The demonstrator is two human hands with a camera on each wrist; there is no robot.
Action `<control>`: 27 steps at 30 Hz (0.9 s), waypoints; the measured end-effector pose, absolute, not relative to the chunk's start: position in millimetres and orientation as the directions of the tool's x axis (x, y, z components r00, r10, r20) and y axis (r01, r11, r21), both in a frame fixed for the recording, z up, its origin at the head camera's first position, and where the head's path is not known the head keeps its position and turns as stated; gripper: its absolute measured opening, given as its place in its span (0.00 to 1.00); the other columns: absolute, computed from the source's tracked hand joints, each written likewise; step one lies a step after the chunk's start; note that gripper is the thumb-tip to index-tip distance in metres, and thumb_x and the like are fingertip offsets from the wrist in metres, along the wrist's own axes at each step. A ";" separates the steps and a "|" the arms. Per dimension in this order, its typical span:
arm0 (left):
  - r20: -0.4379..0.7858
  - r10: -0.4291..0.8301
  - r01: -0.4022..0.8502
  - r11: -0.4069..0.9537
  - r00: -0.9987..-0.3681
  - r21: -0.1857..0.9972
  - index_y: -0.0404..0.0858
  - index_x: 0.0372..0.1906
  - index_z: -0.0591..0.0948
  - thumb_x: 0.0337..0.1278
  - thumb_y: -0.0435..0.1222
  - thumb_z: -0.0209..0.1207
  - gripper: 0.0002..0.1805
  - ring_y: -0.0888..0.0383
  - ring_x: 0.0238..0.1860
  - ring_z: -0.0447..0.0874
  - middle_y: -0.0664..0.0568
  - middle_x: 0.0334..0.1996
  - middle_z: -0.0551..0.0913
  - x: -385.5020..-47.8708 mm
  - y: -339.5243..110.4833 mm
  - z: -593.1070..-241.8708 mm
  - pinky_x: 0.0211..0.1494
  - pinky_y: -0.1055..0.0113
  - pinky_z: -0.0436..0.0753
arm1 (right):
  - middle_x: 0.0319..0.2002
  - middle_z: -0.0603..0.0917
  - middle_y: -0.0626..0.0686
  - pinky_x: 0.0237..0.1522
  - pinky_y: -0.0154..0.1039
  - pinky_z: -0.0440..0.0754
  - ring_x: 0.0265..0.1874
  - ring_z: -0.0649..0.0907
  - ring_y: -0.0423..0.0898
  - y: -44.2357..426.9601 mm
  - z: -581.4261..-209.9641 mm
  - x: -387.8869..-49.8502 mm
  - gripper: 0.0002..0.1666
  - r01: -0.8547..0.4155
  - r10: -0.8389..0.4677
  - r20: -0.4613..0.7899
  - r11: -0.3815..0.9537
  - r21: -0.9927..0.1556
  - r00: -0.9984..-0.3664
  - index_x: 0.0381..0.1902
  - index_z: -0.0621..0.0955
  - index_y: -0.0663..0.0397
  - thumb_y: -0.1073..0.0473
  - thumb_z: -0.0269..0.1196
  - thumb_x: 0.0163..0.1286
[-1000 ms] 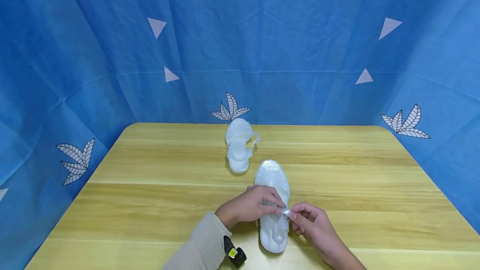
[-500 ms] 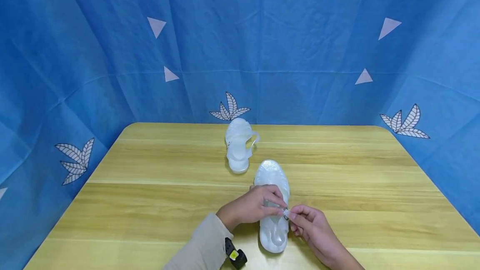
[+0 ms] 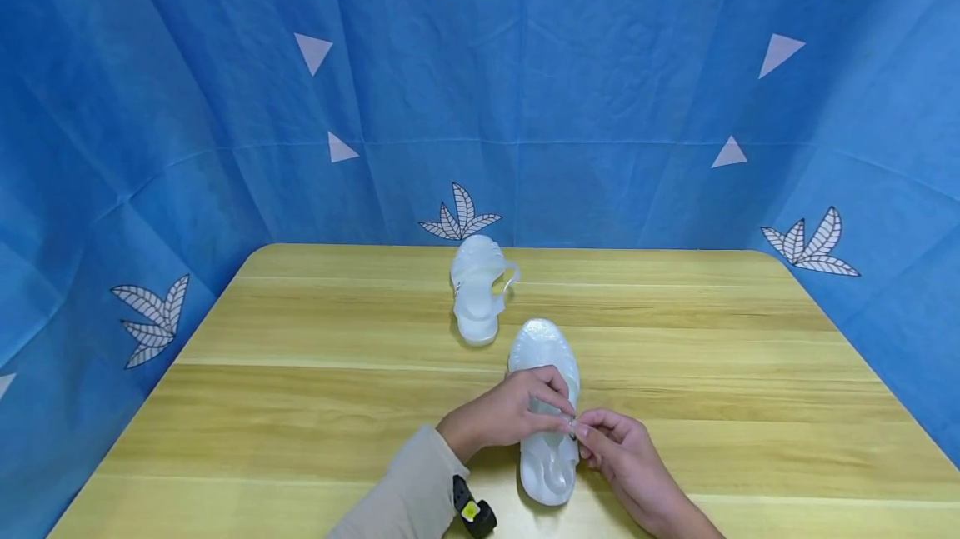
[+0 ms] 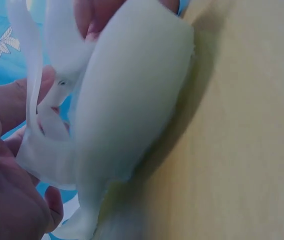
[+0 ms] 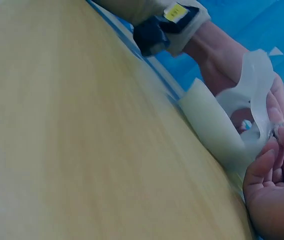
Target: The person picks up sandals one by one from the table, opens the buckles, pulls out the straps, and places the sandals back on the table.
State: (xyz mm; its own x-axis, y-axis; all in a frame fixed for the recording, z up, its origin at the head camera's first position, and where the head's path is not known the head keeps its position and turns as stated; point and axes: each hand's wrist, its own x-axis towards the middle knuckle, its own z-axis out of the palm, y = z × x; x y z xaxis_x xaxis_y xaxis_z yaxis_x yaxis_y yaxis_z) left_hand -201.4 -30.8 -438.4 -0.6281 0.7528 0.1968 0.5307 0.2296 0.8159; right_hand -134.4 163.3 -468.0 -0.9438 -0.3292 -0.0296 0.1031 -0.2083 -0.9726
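A whitish, translucent sandal (image 3: 542, 347) lies with its toe away from me near the front of the table. My left hand (image 3: 506, 410) reaches across it, thumb and fingers pinching the strap beside a small metal buckle (image 3: 573, 422). At the sandal's right side, my right hand (image 3: 628, 460) pinches the strap end at that buckle. The right wrist view shows both hands' fingertips meeting at the strap (image 5: 262, 100). From the left wrist view, the sandal's side (image 4: 132, 90) covers part of the work. Fingers hide most of the buckle.
A matching sandal (image 3: 477, 314) lies farther back, slightly left, its strap sticking out to the right. The wooden table (image 3: 300, 406) ends at a blue patterned curtain (image 3: 600, 106). A black wrist device (image 3: 474, 510) hangs at my left sleeve.
My hands stay at the buckle. The right fingertips have closed in on the left ones, and less of the buckle and strap end shows. The sandals have barely moved.
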 end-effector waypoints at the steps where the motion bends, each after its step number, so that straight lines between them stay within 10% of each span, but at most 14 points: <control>1: 0.199 0.753 0.529 0.225 -0.627 0.818 0.36 0.40 0.86 0.53 0.33 0.65 0.09 0.70 0.42 0.72 0.54 0.37 0.77 -201.3 -30.6 -438.5 0.49 0.76 0.75 | 0.31 0.79 0.43 0.31 0.25 0.74 0.28 0.75 0.34 163.3 -468.0 -134.5 0.06 0.102 -0.334 -0.026 -0.212 -0.972 -0.942 0.36 0.79 0.51 0.64 0.54 0.69; 27: 0.157 0.725 0.463 0.243 -0.670 0.853 0.37 0.35 0.86 0.51 0.34 0.66 0.06 0.69 0.43 0.73 0.58 0.36 0.78 -200.6 -30.1 -436.8 0.55 0.73 0.71 | 0.36 0.84 0.47 0.42 0.32 0.81 0.36 0.83 0.38 177.3 -475.4 -140.1 0.11 0.184 -0.483 0.050 -0.425 -0.886 -0.874 0.40 0.76 0.55 0.72 0.48 0.70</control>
State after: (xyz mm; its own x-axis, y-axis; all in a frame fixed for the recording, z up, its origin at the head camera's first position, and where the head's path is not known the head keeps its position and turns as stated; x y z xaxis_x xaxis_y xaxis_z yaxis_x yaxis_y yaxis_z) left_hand -200.6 -30.1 -436.8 -0.6704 0.7252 0.1570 0.4626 0.2431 0.8526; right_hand -140.1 177.3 -475.4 -0.8744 -0.4826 0.0495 0.1843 -0.4248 -0.8863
